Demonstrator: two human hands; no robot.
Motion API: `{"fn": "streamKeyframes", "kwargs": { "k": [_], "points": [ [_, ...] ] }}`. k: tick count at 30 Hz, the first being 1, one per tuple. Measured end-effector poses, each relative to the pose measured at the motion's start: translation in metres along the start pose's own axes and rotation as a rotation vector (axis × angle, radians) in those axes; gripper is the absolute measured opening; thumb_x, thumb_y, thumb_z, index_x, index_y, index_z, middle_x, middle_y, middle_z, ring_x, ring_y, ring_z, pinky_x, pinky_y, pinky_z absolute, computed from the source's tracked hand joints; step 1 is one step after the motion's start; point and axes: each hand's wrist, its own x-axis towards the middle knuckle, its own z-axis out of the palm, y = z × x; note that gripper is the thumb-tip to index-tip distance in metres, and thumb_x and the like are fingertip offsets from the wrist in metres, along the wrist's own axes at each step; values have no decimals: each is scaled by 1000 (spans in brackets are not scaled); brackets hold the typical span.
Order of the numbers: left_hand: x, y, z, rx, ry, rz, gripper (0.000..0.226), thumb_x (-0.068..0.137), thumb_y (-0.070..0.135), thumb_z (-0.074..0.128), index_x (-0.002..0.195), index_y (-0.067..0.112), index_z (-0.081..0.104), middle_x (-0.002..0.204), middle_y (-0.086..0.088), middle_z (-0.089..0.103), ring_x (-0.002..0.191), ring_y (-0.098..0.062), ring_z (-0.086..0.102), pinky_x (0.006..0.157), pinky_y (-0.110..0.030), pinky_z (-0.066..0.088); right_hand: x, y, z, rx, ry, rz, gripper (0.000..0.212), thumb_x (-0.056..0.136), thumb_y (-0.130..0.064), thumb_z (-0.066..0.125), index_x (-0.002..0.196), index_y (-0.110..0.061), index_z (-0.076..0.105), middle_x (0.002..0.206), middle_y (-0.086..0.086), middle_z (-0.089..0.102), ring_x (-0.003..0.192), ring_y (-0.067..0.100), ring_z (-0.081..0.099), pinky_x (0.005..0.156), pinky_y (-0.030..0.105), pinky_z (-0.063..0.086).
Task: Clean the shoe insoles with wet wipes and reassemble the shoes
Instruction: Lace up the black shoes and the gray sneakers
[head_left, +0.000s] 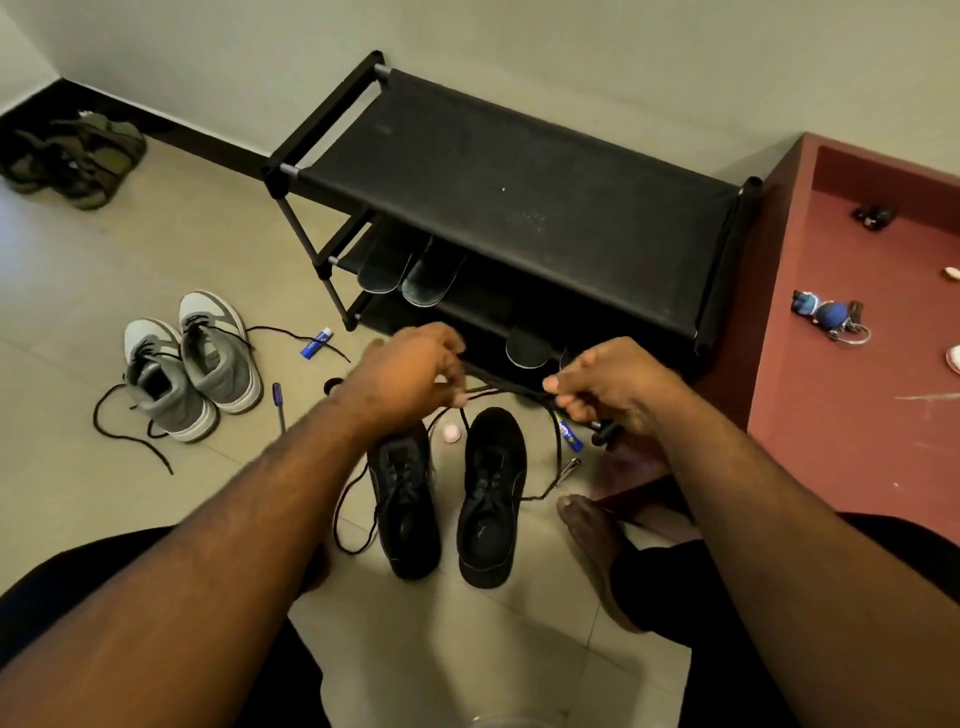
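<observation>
While the left hand (410, 371) and right hand (605, 387) each pinch a black lace (506, 388) in curled fingers, two black shoes (491, 499) sit just below.

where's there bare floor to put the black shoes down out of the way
Bare tile lies between the grey sneakers and the olive sandals, and the shoe rack top is bare. Around the black shoes it is crowded with laces, tubes and a pen.
</observation>
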Motion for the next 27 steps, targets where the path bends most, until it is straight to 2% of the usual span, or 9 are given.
{"fn": "streamKeyframes", "kwargs": {
  "k": [2,4,9,13,16,18,22,24,27],
  "points": [
    [4,-44,4,175,-248,-321,26,84,31,76,106,19,69,110,0,64,106,-21,59,99,-51,47,19,29,8,-545,254,-55,7,83,-5,67,77,-7,66,82,17,69,71,29,68,61,28,54],
    [1,-88,17,292,-410,-536,46,80,31,79,118,14,63,100,-3,63,100,-26,63,94,-49,52,31,54,23,-880,272,-51,16,88,-2,54,98,-7,65,106,19,66,99,36,64,80,36,51],
    [-21,-150,72,385,-307,-784,51,88,28,71,131,11,50,132,-13,51,115,-32,56,93,-44,50,81,117,41,-1171,142,12,27,98,-16,47,122,-14,59,125,10,61,115,31,58,88,37,49],
    [15,-149,137,-6,-252,-517,71,89,14,67,152,22,35,160,-9,26,137,-34,42,107,-43,42,124,167,64,-1020,73,-3,32,92,-13,52,123,-15,58,125,11,59,114,31,57,91,37,50],
    [44,-127,174,-329,-327,-430,58,92,1,58,146,20,46,144,-13,50,128,-36,52,103,-41,46,142,187,97,-532,-23,31,46,84,3,57,128,-11,59,132,12,58,119,28,55,100,33,44],
    [57,-116,192,-455,-361,-449,55,97,0,50,147,24,46,140,-18,55,125,-41,54,107,-47,45,147,193,120,-436,-53,-14,52,82,7,61,131,-8,57,133,12,57,123,28,53,105,33,41],
    [80,-113,217,-333,-415,-419,64,94,-7,47,152,19,38,150,-11,45,137,-31,45,114,-41,38,160,206,144,-495,75,-41,25,85,-2,61,108,-12,65,116,13,59,104,30,58,89,33,47],
    [83,-114,227,-255,-376,-470,45,96,8,55,140,17,54,136,-14,58,121,-33,58,104,-45,48,163,207,144,-594,75,-65,13,88,-6,58,96,-13,65,109,12,57,97,30,59,82,34,48],
    [76,-119,228,-110,-357,-522,23,97,18,56,117,13,67,113,-13,67,102,-31,65,93,-46,53,164,215,127,-797,68,38,21,92,-8,49,109,-12,61,117,12,55,105,33,59,85,37,49]
  ]
}}
